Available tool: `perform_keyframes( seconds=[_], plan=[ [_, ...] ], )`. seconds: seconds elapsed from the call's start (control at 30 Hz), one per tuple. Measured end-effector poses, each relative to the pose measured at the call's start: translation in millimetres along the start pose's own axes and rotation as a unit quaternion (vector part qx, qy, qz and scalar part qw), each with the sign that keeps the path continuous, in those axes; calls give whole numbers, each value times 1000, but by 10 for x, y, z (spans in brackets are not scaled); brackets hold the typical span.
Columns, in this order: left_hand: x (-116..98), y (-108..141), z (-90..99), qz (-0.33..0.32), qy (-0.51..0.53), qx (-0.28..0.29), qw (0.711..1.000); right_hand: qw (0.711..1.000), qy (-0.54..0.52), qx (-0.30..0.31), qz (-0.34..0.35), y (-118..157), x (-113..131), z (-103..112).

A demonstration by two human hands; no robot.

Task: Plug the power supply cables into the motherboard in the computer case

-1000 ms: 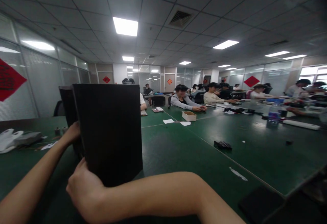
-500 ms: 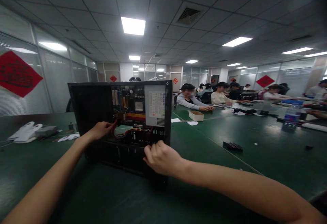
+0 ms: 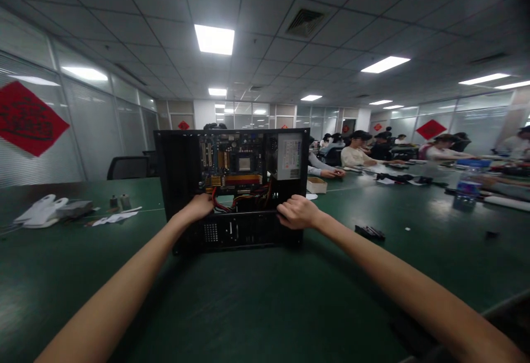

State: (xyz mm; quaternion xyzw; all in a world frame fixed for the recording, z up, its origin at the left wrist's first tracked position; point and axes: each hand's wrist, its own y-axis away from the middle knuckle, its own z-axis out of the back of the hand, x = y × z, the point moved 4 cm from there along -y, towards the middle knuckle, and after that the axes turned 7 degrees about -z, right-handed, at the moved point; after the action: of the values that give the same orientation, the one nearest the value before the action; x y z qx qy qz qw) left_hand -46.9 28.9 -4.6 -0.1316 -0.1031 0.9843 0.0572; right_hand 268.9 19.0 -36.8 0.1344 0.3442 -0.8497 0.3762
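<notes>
A black computer case (image 3: 256, 233) stands on the green table with its open side facing me. Inside it are a motherboard (image 3: 232, 156), a grey power supply (image 3: 289, 156) at the upper right and red, black and yellow cables (image 3: 223, 207). My left hand (image 3: 200, 207) is closed on the case's inner frame at the left, beside the cables, its fingertips hidden. At the lower right, my right hand (image 3: 298, 212) has its fingers curled over the inner crossbar of the same case.
White plastic bags (image 3: 43, 211), a grey box (image 3: 77, 209) and papers (image 3: 116, 217) lie at the left. Right of the case are a small open carton (image 3: 317, 185), black parts (image 3: 370, 233) and a water bottle (image 3: 468, 183). Several people sit farther along the table.
The case has shifted right and farther from me, and it now faces me more squarely. Both my hands have moved with it, keeping their grip.
</notes>
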Motion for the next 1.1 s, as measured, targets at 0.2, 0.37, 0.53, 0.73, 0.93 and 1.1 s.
perform_keyframes(
  seconds=[0.2, 0.37, 0.53, 0.73, 0.93, 1.1],
  plan=[
    [-44, 110, 50, -94, 160, 24, 982, 999, -11, -40, -8, 31, 18, -20],
    [-159, 227, 107, -128, 295, 105, 941, 997, -39, -23, -63, -14, 118, 137],
    [-300, 132, -2, -146, 227, 107, 957, 980, -168, -15, -107, -391, 281, 391],
    [-460, -111, 78, -204, 209, 59, 954, 920, -335, 102, -176, -1140, 472, 279],
    [-336, -21, 319, -182, 175, 33, 967, 877, -429, 173, -133, -1406, 675, -28],
    [-259, 173, 432, -170, 88, 52, 980, 850, -495, 117, -140, -1382, 491, 57]
  ],
)
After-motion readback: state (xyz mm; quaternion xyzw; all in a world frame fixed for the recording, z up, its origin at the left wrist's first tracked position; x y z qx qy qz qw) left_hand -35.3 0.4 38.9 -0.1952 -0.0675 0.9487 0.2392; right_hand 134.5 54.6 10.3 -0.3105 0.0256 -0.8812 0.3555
